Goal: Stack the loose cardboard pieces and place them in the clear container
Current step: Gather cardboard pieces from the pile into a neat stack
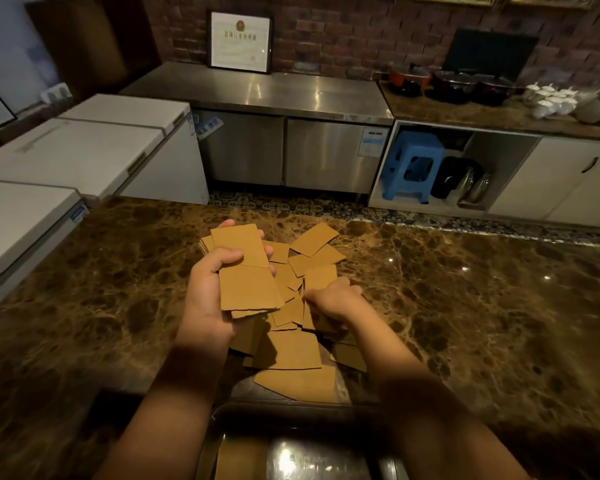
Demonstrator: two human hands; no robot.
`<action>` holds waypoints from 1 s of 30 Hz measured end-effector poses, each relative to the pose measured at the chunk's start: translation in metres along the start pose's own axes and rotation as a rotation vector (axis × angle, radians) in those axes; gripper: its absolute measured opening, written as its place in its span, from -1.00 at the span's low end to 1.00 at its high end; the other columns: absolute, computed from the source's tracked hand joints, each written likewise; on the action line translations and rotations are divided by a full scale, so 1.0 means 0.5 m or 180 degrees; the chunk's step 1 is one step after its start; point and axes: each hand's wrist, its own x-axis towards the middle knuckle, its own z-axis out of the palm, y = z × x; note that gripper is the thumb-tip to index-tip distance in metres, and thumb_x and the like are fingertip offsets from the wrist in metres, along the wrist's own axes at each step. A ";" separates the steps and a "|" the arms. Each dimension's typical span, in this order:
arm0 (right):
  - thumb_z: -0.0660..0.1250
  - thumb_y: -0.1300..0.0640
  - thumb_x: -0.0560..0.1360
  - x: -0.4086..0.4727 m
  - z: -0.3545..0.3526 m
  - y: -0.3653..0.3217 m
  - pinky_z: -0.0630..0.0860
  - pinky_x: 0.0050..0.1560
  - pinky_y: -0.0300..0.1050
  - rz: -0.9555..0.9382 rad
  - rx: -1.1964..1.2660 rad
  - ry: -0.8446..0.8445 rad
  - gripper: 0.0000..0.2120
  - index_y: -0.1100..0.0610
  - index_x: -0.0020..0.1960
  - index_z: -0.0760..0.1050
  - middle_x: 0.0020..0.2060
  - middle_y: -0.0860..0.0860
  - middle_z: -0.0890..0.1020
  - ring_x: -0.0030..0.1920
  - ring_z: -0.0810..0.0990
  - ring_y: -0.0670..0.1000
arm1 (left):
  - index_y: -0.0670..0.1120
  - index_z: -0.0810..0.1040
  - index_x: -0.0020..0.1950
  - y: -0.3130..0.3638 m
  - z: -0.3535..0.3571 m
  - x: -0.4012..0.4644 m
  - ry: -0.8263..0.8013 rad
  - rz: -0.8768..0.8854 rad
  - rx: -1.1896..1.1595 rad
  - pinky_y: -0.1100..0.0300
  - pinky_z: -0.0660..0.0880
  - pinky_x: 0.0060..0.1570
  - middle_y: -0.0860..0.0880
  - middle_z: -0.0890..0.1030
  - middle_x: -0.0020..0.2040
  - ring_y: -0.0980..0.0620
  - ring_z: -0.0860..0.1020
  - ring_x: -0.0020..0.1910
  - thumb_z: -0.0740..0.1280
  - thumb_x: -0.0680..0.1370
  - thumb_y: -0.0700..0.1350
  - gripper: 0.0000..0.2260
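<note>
Several loose brown cardboard pieces (312, 258) lie scattered in a pile on the dark marble counter (465, 306). My left hand (205, 292) holds a small stack of cardboard pieces (246, 271) above the pile, thumb on top. My right hand (333, 303) reaches down into the pile, its fingers pinching a single cardboard piece (309, 317). At the bottom edge, below the counter's front, sits the clear container (291, 455), with one cardboard piece (298, 381) overhanging the counter edge above it.
White chest freezers (84, 150) stand on the left. A steel work counter (264, 91) with a framed certificate (239, 41) is at the back. A blue stool (413, 164) sits in an open cabinet; pots and white cups line the right shelf.
</note>
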 end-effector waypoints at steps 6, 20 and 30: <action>0.55 -0.03 0.37 -0.001 0.040 -0.014 0.47 0.22 0.06 -0.0167 -0.0577 0.0433 -0.20 0.15 0.42 0.18 0.38 0.19 0.35 0.38 0.40 0.22 | 0.04 0.54 0.19 -0.004 -0.006 0.003 0.0067 -0.0047 -0.0006 0.05 0.64 -0.23 -0.15 0.71 -0.03 -0.10 0.67 -0.14 0.18 0.55 -0.28 -0.68; 0.42 0.21 0.51 -0.021 -0.026 0.023 0.62 0.15 0.12 -0.0247 0.1291 -0.0389 -0.84 0.18 0.09 0.59 0.05 0.19 0.69 0.05 0.67 0.17 | 0.07 0.58 0.21 -0.014 -0.003 0.003 -0.0033 -0.0215 0.0038 -0.01 0.63 -0.20 -0.19 0.68 0.06 -0.09 0.66 -0.11 0.38 0.45 -0.19 -0.64; 0.42 -0.08 0.49 -0.017 0.050 -0.029 0.49 0.20 0.05 -0.0623 -0.0419 0.0370 -0.51 0.15 0.31 0.47 0.27 0.18 0.53 0.28 0.48 0.21 | 0.04 0.54 0.22 -0.010 -0.013 -0.005 -0.0506 -0.0292 -0.0186 -0.08 0.63 -0.16 -0.17 0.64 0.03 -0.12 0.65 -0.11 0.30 0.53 -0.01 -0.73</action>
